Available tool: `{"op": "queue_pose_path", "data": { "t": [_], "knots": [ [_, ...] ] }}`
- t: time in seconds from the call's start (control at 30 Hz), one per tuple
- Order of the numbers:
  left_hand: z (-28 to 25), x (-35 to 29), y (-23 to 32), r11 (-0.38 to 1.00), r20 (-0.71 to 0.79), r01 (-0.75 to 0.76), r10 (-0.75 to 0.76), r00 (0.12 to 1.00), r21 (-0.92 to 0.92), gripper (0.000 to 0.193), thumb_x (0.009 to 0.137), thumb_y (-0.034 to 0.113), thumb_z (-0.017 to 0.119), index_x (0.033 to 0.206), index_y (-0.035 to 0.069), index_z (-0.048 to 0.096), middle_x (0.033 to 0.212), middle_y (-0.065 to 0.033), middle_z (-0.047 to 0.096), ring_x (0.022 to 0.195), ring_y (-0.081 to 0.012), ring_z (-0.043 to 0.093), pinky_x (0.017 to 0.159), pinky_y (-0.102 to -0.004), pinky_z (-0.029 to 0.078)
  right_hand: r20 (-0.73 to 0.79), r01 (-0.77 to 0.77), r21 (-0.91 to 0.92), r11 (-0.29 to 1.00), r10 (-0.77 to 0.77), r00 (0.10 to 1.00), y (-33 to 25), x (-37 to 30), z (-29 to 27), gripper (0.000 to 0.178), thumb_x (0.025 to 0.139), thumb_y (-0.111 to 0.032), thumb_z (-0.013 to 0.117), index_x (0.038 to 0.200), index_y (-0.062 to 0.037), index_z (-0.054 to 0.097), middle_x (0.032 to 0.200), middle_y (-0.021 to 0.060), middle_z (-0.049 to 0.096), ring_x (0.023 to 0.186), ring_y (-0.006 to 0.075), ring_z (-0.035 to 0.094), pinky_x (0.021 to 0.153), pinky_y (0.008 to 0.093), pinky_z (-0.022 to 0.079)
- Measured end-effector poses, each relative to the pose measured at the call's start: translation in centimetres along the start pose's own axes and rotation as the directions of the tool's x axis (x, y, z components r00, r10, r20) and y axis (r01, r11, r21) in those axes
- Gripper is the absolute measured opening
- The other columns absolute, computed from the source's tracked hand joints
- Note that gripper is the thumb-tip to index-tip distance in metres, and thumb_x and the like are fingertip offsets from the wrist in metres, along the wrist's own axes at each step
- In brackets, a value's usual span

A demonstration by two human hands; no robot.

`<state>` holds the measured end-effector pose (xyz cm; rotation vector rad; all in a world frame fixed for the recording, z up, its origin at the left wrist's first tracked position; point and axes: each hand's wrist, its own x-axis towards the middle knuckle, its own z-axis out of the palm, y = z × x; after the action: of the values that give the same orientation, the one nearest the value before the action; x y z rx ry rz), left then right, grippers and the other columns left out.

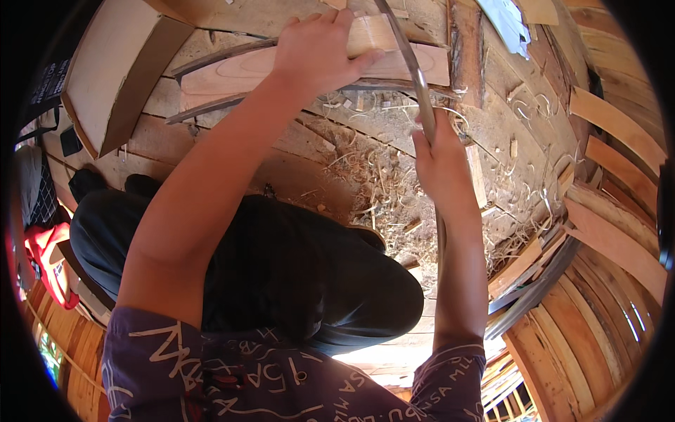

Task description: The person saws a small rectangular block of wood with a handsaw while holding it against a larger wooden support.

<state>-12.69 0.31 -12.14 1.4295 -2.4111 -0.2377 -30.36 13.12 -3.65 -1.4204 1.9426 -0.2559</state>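
Up front, my left hand (314, 53) is closed around a pale piece of wood (370, 34), thumb on its near side. That piece rests on a thick light plank (232, 76) with dark bark-like edges. My right hand (443, 158) grips a long, slightly curved knife (416, 74), its blade pointing away from me. The blade crosses just right of the pale piece; whether they touch I cannot tell. A long handle (441, 243) runs back beneath my right forearm, which partly hides it.
Curled shavings and chips (380, 176) litter the board floor. A cardboard box (133, 63) stands at the far left. Curved wooden ribs (619, 165) line the right side, near stacked strips (524, 271). My bent legs (281, 267) occupy the near middle. A red cloth (49, 264) lies left.
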Motion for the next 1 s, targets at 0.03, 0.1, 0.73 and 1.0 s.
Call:
{"op": "queue_pose_path", "data": {
  "t": [0.03, 0.1, 0.73, 1.0],
  "knots": [
    [-0.2, 0.5, -0.2, 1.000, -0.007, -0.010, 0.010, 1.000, -0.027, 0.061, 0.083, 0.060, 0.062, 0.110, 0.005, 0.059, 0.097, -0.0129, 0.068, 0.090, -0.0316, 0.067, 0.081, -0.0438, 0.048, 0.012, -0.031, -0.012, 0.999, 0.031, 0.999, -0.6, 1.6, -0.2, 0.028, 0.096, -0.011, 0.054, 0.122, -0.0020, 0.052, 0.104, 0.0242, 0.065, 0.094, 0.0415, 0.065, 0.082, 0.0435, 0.050],
    [-0.7, 0.7, 0.2, 0.998, 0.090, 0.068, -0.066, 0.994, -0.009, 0.061, 0.083, 0.060, 0.061, 0.109, 0.005, 0.060, 0.096, -0.0124, 0.068, 0.090, -0.0309, 0.067, 0.082, -0.0436, 0.048, -0.031, -0.015, -0.004, 1.000, 0.015, 0.999, -0.4, 0.5, -0.2, 0.029, 0.096, -0.012, 0.055, 0.123, -0.0018, 0.052, 0.103, 0.0239, 0.065, 0.093, 0.0408, 0.065, 0.082, 0.0426, 0.050],
    [-0.6, -0.1, 0.5, 0.999, 0.003, -0.038, 0.038, 0.999, 0.027, 0.060, 0.083, 0.060, 0.061, 0.109, 0.006, 0.060, 0.097, -0.0131, 0.068, 0.092, -0.0308, 0.066, 0.083, -0.0456, 0.047, -0.103, 0.062, 0.112, 0.992, -0.051, 0.993, 1.0, -2.1, 0.6, 0.019, 0.095, -0.009, 0.053, 0.113, -0.0018, 0.052, 0.097, 0.0251, 0.064, 0.088, 0.0442, 0.062, 0.076, 0.0468, 0.048],
    [-0.7, 0.2, 0.3, 1.000, 0.032, -0.006, 0.005, 0.999, 0.019, 0.060, 0.083, 0.060, 0.061, 0.111, 0.006, 0.060, 0.100, -0.0142, 0.068, 0.093, -0.0306, 0.066, 0.082, -0.0457, 0.047, 0.041, -0.174, 0.083, 0.981, 0.171, 0.984, 1.1, -6.3, -0.9, 0.024, 0.096, -0.012, 0.053, 0.119, -0.0034, 0.052, 0.094, 0.0243, 0.064, 0.087, 0.0411, 0.065, 0.075, 0.0447, 0.049]
  ]
}}
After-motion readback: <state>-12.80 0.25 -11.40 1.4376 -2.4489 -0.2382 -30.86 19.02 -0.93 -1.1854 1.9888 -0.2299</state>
